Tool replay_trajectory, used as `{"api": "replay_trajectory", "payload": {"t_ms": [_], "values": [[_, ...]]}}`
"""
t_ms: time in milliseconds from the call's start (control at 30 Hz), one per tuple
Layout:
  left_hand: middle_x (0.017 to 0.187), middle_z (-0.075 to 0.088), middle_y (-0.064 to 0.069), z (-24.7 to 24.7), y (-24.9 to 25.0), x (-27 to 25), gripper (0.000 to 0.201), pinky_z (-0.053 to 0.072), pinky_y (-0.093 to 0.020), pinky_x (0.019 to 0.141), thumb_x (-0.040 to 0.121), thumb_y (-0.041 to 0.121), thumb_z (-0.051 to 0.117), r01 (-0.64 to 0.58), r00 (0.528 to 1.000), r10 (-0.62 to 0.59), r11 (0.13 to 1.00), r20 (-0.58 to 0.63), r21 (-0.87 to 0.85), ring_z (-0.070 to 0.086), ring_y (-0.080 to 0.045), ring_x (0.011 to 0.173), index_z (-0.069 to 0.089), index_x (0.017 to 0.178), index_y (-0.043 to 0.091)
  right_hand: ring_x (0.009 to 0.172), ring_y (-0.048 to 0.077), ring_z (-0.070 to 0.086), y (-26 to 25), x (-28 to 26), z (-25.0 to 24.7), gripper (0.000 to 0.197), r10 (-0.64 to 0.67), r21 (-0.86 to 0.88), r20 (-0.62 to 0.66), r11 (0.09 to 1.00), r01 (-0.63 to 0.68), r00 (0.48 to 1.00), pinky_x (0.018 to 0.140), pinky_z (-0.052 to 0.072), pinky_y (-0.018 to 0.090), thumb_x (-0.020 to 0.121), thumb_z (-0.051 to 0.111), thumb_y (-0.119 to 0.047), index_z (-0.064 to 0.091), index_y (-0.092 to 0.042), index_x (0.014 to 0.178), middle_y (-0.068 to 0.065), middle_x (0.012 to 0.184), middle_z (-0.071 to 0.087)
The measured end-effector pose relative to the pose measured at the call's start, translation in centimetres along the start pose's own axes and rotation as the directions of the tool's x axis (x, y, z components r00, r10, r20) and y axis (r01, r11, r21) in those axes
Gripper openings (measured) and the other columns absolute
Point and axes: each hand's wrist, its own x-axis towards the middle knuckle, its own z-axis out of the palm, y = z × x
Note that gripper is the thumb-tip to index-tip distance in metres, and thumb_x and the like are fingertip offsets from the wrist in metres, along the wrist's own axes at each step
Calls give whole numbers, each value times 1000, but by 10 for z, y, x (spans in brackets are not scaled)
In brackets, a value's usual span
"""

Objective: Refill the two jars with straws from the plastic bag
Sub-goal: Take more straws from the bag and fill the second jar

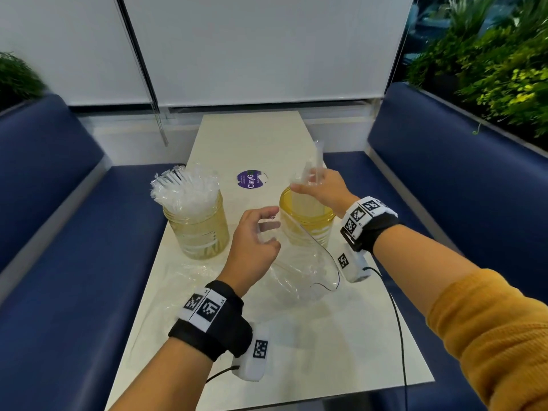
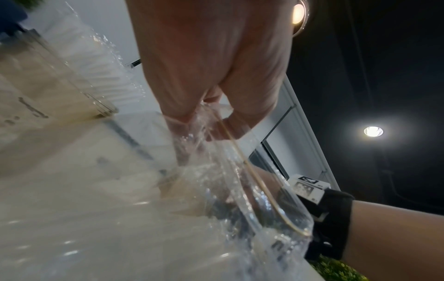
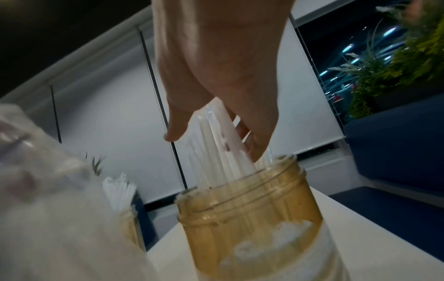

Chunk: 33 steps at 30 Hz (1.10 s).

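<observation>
Two yellowish clear jars stand on the white table [image 1: 296, 336]. The left jar [image 1: 197, 229] is packed with wrapped white straws [image 1: 184, 185]. Over the right jar [image 1: 308, 215] my right hand [image 1: 321, 188] grips a bundle of wrapped straws [image 3: 216, 144] whose lower ends reach down into that jar [image 3: 250, 218]. My left hand [image 1: 255, 241] pinches the rim of the clear plastic bag [image 1: 302, 271], holding it up just in front of the right jar. In the left wrist view the fingers [image 2: 182, 116] curl on the bag [image 2: 240, 199].
A purple round sticker [image 1: 250, 179] lies on the table behind the jars. Blue bench seats [image 1: 74, 232] run along both sides, with green plants [image 1: 489, 69] behind the right one. A thin cable [image 1: 397, 321] trails from my right wrist across the table.
</observation>
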Motion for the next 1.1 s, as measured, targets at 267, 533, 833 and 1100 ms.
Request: {"api": "replay_trajectory", "payload": {"t_ms": [267,533,833,1100], "values": [[132,55,-1,-1,3,0,57,55,-18,75,85,-16,55,9,1000,-9,1000,12,22,64,-5,114,61,124,25,124,16,56,-7,-4,12,42,-397,-221,-186,908,355,899,104,44,33,103,47,-41,55,-18,138,1,134,61],[133,55,-1,-5,4,-2,55,55,-18,73,85,-17,54,18,1000,-18,1000,4,3,64,-7,116,60,123,22,124,22,58,-9,-6,18,36,-412,-441,-79,831,339,908,104,46,38,105,44,-32,66,-17,129,3,135,64],[138,53,2,0,8,-3,62,53,-22,77,82,-20,49,13,998,-11,1000,58,-25,60,-9,122,57,130,19,88,24,63,-69,-77,7,33,-483,-810,47,494,316,874,70,48,34,99,50,-38,73,-14,95,5,98,67],[141,49,2,3,13,-5,64,54,-24,88,81,-23,47,-2,995,6,999,95,-42,58,-10,125,57,124,23,125,29,55,-53,-143,21,46,200,-818,485,447,361,851,101,44,38,103,48,-34,50,-14,145,10,143,54]]}}
